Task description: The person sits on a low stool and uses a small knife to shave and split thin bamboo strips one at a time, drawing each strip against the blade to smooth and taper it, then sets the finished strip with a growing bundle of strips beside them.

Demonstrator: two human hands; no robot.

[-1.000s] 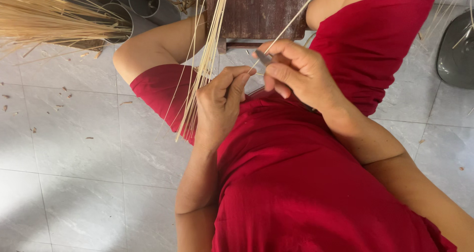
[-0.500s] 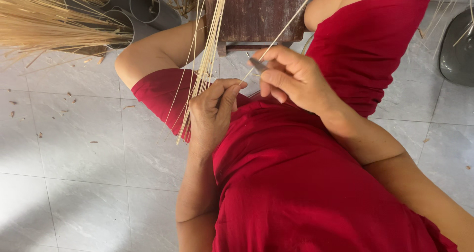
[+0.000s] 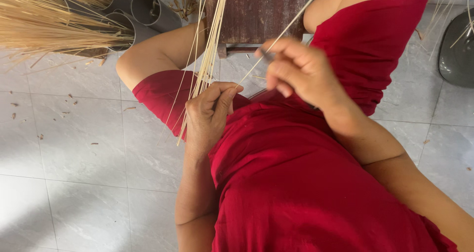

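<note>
Sitting in a red dress (image 3: 306, 183) on a pale tiled floor (image 3: 74, 158), seen from above. Left hand (image 3: 210, 113), at centre frame, curling closed around a bundle of thin pale strips (image 3: 210, 49) running up toward the top edge, lower ends fanning out below the knuckles. Right hand (image 3: 301, 69), right of centre and slightly higher, pinching a single thin strip (image 3: 281, 34) between fingers and thumb, that strip slanting from near the left thumb up to the upper right. Something small and dark showing between the right fingers, too hidden to identify. Lying in the upper left: a big sheaf of straw-coloured fibres (image 3: 44, 20) beside grey pipes (image 3: 148, 7). Standing at top centre: a dark wooden stool (image 3: 256, 10).
</note>
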